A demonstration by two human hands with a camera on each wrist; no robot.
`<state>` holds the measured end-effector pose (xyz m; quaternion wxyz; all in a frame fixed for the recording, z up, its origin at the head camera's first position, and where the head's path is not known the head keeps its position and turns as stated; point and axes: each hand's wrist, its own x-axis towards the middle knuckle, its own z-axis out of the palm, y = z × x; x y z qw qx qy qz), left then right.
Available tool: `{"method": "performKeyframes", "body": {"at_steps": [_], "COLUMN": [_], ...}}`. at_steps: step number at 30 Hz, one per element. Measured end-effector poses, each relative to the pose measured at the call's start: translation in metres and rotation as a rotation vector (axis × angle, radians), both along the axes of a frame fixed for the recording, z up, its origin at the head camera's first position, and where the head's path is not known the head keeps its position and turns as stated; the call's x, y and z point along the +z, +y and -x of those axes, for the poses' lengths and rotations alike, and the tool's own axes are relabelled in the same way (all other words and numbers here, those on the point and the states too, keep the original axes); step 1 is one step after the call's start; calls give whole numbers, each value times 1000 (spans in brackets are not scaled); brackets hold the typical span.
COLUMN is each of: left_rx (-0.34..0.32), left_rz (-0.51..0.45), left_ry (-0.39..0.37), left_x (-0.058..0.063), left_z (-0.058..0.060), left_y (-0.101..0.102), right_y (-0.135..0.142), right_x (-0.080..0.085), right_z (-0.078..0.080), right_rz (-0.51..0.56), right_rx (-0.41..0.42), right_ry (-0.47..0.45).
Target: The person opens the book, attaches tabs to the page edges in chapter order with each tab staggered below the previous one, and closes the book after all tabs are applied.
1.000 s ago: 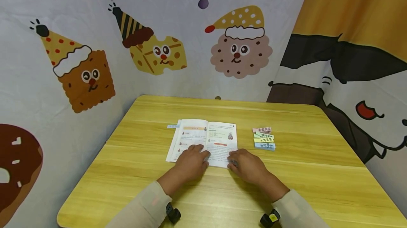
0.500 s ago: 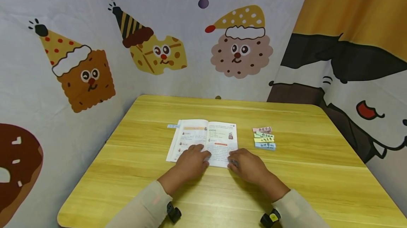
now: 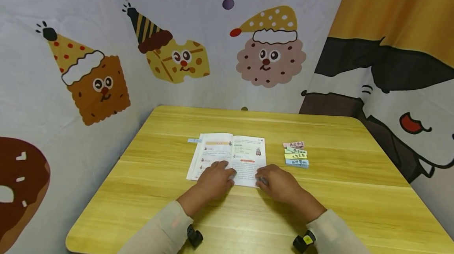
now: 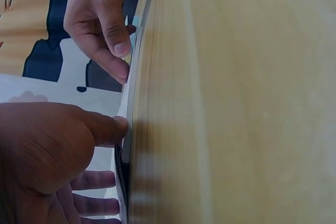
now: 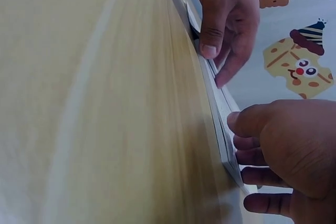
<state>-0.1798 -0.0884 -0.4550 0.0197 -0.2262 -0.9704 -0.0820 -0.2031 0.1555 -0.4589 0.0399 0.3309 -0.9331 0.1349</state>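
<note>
An open book (image 3: 244, 151) lies on the table with both printed pages facing up. My left hand (image 3: 214, 178) rests on the lower left page by the spine, thumb near the fold; its fingers look straight in the left wrist view. At the lower right edge of the right page, my right hand (image 3: 278, 183) touches the paper with thumb and fingers. The right wrist view shows these fingers (image 5: 262, 174) loosely extended along the book's edge. A pale blue tab (image 3: 194, 140) sticks out from the left page's upper edge.
Right of the book, several handwritten paper strips lie in a column: a pink strip (image 3: 296, 144), a green strip, a yellow strip (image 3: 295, 156) and a blue strip (image 3: 297, 163). The wooden table (image 3: 170, 124) meets a cartoon-printed cloth (image 3: 213, 96) at the back.
The camera view shifts very slightly. Both hands stay on the book, and the pages and paper strips keep their places.
</note>
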Motion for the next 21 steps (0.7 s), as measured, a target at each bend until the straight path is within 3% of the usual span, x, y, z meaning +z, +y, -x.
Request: {"method": "performKeyframes", "body": {"at_steps": [4,10,21], "left_rx": [0,0,-9], "left_rz": [3,7,16], "left_ry": [-2,-3,4], "left_x": [0,0,1], "left_z": [0,0,0], "left_y": [0,1,1], "right_y": [3,7,23], "right_x": [1,4,6], "right_z": [5,9,27], "right_rz": [29,20,46], "right_rx": [23,-56,-105], "right_ry": [2,2,38]}}
